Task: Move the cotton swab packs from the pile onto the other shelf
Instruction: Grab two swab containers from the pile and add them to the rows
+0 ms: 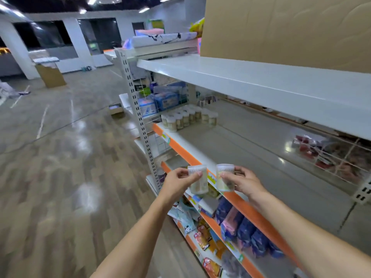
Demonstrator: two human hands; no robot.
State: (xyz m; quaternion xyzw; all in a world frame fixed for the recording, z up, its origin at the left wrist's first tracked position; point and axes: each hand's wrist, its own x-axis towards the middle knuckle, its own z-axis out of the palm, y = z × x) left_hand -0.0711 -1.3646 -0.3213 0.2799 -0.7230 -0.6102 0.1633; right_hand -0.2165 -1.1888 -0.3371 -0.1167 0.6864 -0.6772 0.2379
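Observation:
My left hand [178, 182] grips a clear round cotton swab pack [198, 182] by its top. My right hand [244, 182] holds a second, similar cotton swab pack [224, 177]. Both packs hang side by side just in front of the orange front edge of the middle shelf [261, 157]. At the far left end of that shelf stands a group of several cotton swab packs [188, 117], upright and close together. The view is motion-blurred.
A white upper shelf [251, 81] overhangs the middle one, with a large cardboard box [281, 29] on it. Lower shelves hold blue and pink packets [241, 225] and snack bags. A wire divider [331, 155] and red goods sit right. Open wooden floor lies left.

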